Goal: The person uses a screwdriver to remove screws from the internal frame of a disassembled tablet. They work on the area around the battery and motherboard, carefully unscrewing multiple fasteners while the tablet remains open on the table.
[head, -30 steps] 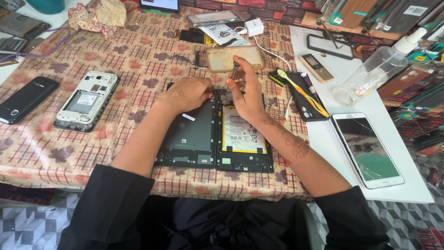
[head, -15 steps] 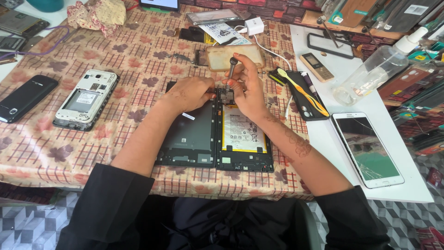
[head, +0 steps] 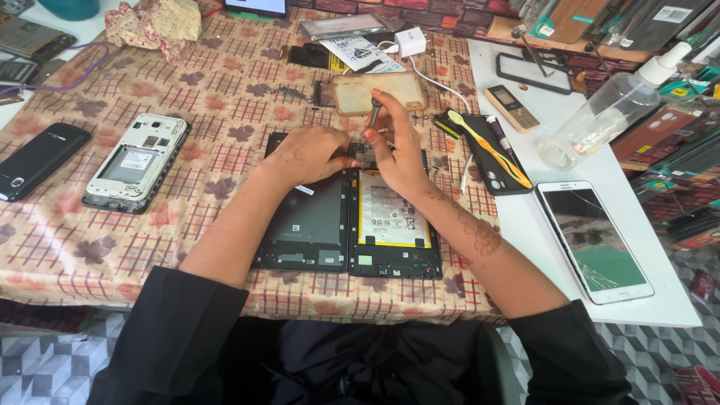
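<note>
One tabletop [head: 225, 97] filled most of the view, covered with a checked, flower-patterned cloth, and a white surface [head: 525, 217] adjoined it on the person's right. In the middle lay one opened tablet in two halves, side by side and touching: the dark back cover [head: 311, 225] on the left and the body [head: 394, 232] with its single white battery on the right.

The left hand [head: 311, 154] rested across the top of the back cover, its fingers bent down against the upper edge of the body; whether they pinched anything could not be told. The right hand [head: 397, 150] stood over the top of the body, its fingers closed round one small screwdriver [head: 373, 112], held nearly upright with the tip down at the body's top edge, between the two hands.

Three other devices lay apart from this work. One white tablet [head: 596, 240] with a cracked screen sat on the white surface. One phone with its back off [head: 135, 161] and one black phone [head: 37, 159] beside it lay on the cloth to the left.

Smaller things lay further off: one clear spray bottle [head: 600, 112] on its side at the upper right, one black phone case [head: 491, 154] with a yellow tool across it, one translucent case [head: 379, 91] just beyond the screwdriver, one small keypad phone [head: 510, 107], and one white charger plug [head: 411, 41] with its cable.
</note>
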